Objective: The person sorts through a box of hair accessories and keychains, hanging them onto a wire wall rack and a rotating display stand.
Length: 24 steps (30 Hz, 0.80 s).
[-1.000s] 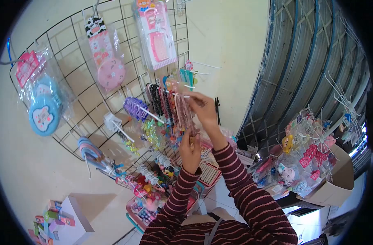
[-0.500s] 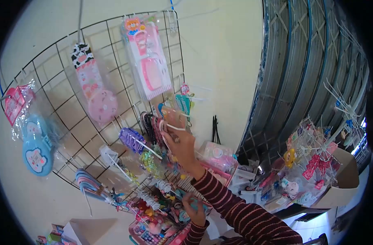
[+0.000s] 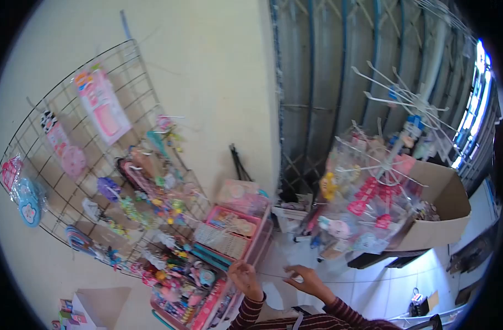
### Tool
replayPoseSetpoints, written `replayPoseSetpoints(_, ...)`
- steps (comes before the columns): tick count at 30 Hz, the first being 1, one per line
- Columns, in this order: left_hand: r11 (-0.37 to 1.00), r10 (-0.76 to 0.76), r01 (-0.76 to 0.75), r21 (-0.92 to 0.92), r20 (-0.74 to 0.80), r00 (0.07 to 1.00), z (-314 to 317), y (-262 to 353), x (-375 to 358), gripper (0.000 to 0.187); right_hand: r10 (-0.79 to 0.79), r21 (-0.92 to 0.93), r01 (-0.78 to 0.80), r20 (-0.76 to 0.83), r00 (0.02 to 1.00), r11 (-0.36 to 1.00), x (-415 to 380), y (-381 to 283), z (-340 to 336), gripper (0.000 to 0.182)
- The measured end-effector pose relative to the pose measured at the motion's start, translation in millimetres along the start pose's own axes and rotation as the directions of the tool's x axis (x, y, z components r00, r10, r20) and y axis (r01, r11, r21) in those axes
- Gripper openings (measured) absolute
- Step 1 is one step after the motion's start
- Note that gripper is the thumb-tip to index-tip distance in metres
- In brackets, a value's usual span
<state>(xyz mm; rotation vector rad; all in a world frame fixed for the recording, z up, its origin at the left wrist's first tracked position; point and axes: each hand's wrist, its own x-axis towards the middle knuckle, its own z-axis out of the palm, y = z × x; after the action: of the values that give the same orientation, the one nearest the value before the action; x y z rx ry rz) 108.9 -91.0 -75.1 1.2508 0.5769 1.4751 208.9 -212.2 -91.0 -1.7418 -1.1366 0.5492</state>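
My left hand is in front of the pink tray of accessories, by the end of the teal-edged boxes. Its fingers are loosely bent, and nothing shows in them. To its right, over the white tiled floor, my right hand hovers with thumb and forefinger apart. A thin line crosses the space between the two hands, in line with a floor joint. Both striped sleeves come up from the bottom edge.
A wire grid on the left wall carries packaged toys and hair accessories. Further right, a pink box holds small goods. A white-pronged rack with bagged items stands beside a cardboard box, before a folding metal gate.
My right hand has left the hair bands on the grid and come down to the right, level with my left hand. The camera view has swung right.
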Motion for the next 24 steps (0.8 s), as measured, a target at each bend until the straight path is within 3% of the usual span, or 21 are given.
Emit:
replayPoseSetpoints(1, 0.998, -0.010, 0.015, -0.061, 0.076, 0.997, 20.3, 6.8, -19.2, 0.027, 0.041, -0.033, -0.042, -0.008, 0.999, 0.999, -28.8, 5.2, -24.3, 0.028)
replayPoseSetpoints(2, 0.999, 0.047, -0.046, -0.010, 0.181, 0.982, 34.6, 2.5, -41.1, 0.028, 0.083, -0.062, -0.084, -0.016, 0.996, 0.995, -57.8, 9.4, -47.0, 0.025)
replayPoseSetpoints(4, 0.989, 0.028, 0.017, -0.145, 0.308, 0.951, 77.4, 8.0, -88.7, 0.029, 0.128, -0.059, -0.139, -0.168, 0.977, 0.988, -109.0, 24.3, -85.4, 0.020)
replayPoseSetpoints(6, 0.976, 0.200, -0.122, -0.182, 0.507, 0.838, 110.5, 12.7, -131.2, 0.029, 0.246, 0.007, -0.262, -0.363, 0.898, 0.965, -150.4, 27.7, -120.9, 0.017)
replayPoseSetpoints(8, 0.968, 0.214, -0.068, -0.241, 0.657, 0.723, 135.1, 14.5, -173.3, 0.029, 0.193, -0.043, -0.261, -0.561, 0.805, 0.964, -184.9, 38.1, -151.5, 0.012)
replayPoseSetpoints(9, 0.970, 0.215, -0.077, -0.232, 0.663, 0.717, 146.6, 16.7, -189.8, 0.029, 0.218, 0.009, -0.273, -0.627, 0.748, 0.962, -198.6, 40.6, -164.9, 0.010)
replayPoseSetpoints(11, 0.920, 0.071, 0.265, -0.287, 0.791, 0.608, 164.9, 24.6, -225.0, 0.031, 0.172, -0.052, -0.314, -0.747, 0.643, 0.948, -223.7, 45.8, -189.7, 0.009)
replayPoseSetpoints(13, 0.891, 0.080, 0.338, -0.304, 0.836, 0.544, 182.1, 22.1, -252.3, 0.031, 0.212, -0.001, -0.353, -0.796, 0.566, 0.936, -247.5, 51.1, -208.9, 0.012)
replayPoseSetpoints(15, 0.933, 0.085, 0.270, -0.236, 0.878, 0.472, 199.8, 15.5, -272.3, 0.028, 0.187, -0.014, -0.376, -0.851, 0.491, 0.927, -266.2, 54.2, -224.3, 0.010)
replayPoseSetpoints(17, 0.906, 0.017, 0.374, -0.199, 0.898, 0.439, 223.4, 11.1, -291.0, 0.024, 0.190, 0.024, -0.378, -0.892, 0.409, 0.925, -281.0, 50.7, -239.1, 0.009)
replayPoseSetpoints(22, 0.911, 0.027, 0.381, -0.157, 0.945, 0.325, 296.2, 1.7, -318.7, 0.024, 0.252, 0.129, -0.419, -0.935, 0.250, 0.899, -328.7, 88.7, -267.7, 0.011)
replayPoseSetpoints(24, 0.896, 0.000, 0.414, -0.158, 0.934, 0.357, 328.9, -6.1, -331.9, 0.025, 0.269, 0.157, -0.437, -0.940, 0.208, 0.886, -342.3, 106.3, -287.8, 0.011)
